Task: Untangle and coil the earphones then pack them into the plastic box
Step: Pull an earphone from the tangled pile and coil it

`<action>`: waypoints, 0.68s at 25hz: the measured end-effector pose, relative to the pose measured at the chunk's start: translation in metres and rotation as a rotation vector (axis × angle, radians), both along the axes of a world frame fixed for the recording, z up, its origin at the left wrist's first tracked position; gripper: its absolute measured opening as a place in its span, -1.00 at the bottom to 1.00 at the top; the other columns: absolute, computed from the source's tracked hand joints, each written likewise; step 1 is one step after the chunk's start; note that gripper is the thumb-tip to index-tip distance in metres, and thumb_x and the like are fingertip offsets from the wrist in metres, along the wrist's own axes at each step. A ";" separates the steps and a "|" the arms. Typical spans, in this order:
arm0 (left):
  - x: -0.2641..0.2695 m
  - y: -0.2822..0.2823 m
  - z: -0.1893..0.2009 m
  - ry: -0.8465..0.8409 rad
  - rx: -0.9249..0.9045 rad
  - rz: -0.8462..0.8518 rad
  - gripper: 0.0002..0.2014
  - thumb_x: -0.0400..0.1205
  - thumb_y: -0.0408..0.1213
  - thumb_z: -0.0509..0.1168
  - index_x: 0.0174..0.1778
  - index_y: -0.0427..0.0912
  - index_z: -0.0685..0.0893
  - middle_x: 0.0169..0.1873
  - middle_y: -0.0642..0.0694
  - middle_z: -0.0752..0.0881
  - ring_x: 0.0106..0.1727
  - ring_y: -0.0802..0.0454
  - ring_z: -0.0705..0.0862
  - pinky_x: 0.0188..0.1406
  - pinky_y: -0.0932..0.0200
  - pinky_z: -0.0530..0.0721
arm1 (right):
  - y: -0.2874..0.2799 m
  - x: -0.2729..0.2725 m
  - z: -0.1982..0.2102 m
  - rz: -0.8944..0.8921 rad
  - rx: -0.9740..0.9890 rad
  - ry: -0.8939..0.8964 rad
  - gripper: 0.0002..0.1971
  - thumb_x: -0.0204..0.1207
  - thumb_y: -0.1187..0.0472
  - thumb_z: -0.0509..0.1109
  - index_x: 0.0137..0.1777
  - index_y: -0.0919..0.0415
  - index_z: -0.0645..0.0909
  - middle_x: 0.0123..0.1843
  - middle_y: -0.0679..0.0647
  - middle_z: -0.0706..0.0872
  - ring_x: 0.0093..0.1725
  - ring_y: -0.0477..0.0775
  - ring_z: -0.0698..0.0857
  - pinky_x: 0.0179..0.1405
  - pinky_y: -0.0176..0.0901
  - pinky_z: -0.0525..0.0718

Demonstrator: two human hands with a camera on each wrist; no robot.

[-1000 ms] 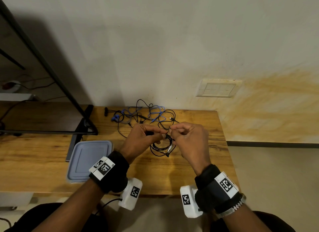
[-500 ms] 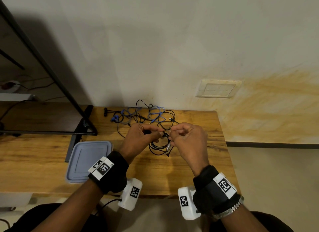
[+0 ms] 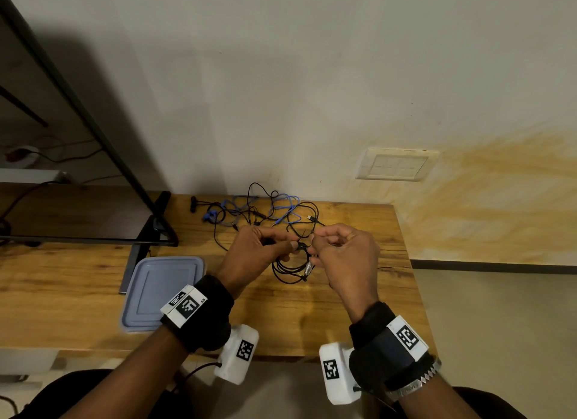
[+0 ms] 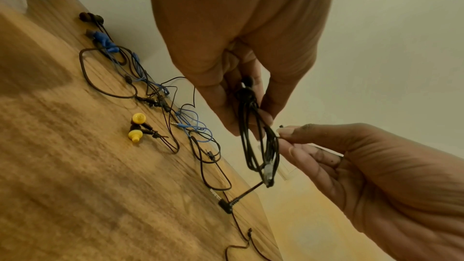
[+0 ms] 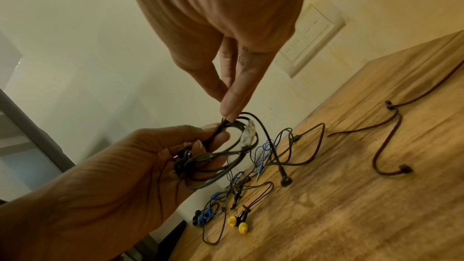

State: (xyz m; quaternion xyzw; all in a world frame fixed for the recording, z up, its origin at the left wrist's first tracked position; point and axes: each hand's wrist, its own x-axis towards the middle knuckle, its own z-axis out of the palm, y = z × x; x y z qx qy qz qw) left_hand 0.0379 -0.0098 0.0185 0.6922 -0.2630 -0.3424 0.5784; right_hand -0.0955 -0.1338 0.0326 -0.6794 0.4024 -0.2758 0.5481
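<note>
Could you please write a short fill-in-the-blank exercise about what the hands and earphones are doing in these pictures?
1. The left hand holds a coil of ____ earphones.
2. The right hand pinches the coil's cable between thumb and ____.
3. The loose earbuds nearest the hands on the table have ____ tips.
4. The plastic box lies near the person's ____ wrist.

Missing words: black; forefinger; yellow; left

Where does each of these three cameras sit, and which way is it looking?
Head: worn on the head, looks down at the table; both forearms show.
Left wrist: looks along the left hand at the black coil.
Right wrist: looks along the right hand at that coil.
All views share both hands and the coil.
</note>
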 end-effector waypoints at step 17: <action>0.000 0.001 0.003 -0.055 0.018 -0.060 -0.86 0.64 -0.43 0.54 0.08 -0.22 0.93 -0.19 -0.11 0.93 -0.28 0.18 0.79 -0.17 0.32 0.74 | 0.000 0.000 -0.003 0.091 -0.060 0.109 -0.90 0.61 0.29 0.62 -0.03 0.05 0.87 -0.26 -0.06 0.88 -0.34 -0.02 0.90 -0.27 0.11 0.94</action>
